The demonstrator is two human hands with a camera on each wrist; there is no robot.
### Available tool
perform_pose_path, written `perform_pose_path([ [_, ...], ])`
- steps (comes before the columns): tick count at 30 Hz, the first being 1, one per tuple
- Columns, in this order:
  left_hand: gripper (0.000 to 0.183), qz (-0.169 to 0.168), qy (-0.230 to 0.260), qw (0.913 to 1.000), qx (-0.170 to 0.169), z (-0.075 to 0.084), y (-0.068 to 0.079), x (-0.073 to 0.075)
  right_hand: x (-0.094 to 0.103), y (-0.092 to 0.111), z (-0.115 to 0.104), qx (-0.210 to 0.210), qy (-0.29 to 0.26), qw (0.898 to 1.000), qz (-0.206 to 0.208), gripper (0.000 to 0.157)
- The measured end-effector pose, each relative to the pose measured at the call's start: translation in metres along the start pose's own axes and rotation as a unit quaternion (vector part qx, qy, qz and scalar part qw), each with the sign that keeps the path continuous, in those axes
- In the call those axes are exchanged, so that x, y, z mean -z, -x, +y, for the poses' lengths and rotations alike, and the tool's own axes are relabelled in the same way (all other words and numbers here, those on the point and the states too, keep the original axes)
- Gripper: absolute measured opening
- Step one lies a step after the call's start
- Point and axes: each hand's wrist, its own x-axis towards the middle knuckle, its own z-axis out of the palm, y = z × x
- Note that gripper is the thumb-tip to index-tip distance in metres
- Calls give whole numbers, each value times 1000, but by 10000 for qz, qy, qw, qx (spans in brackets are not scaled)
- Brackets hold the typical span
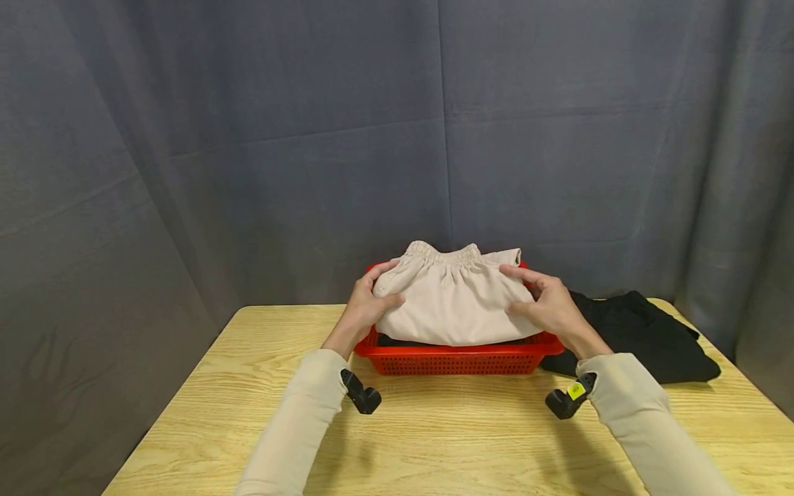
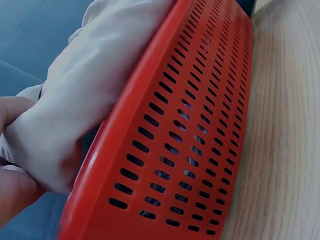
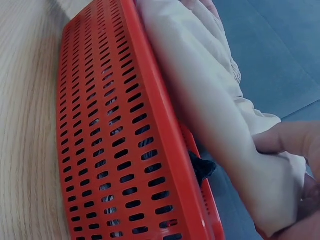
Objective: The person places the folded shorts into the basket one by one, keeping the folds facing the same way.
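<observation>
A folded beige garment with a gathered elastic waistband (image 1: 455,296) lies over the top of a red perforated plastic basket (image 1: 459,362). My left hand (image 1: 367,303) grips its left side, thumb in front and fingers behind. On the opposite side my right hand (image 1: 546,303) holds the garment the same way, thumb pressed on the front. In the right wrist view the right thumb (image 3: 280,137) lies on the beige cloth (image 3: 210,100). Some dark cloth (image 3: 202,167) shows inside the basket beneath the garment; most of it is hidden.
A folded black garment (image 1: 645,337) lies on the wooden table (image 1: 446,441) to the right of the basket, close against it. Grey curtains (image 1: 335,138) hang behind the table and along both sides.
</observation>
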Motion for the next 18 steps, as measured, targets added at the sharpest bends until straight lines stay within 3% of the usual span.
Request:
perform_pose_path([
  [18, 71, 91, -348, 9990, 281, -22, -3, -7, -17, -6, 11, -170, 678, 9976, 21, 67],
])
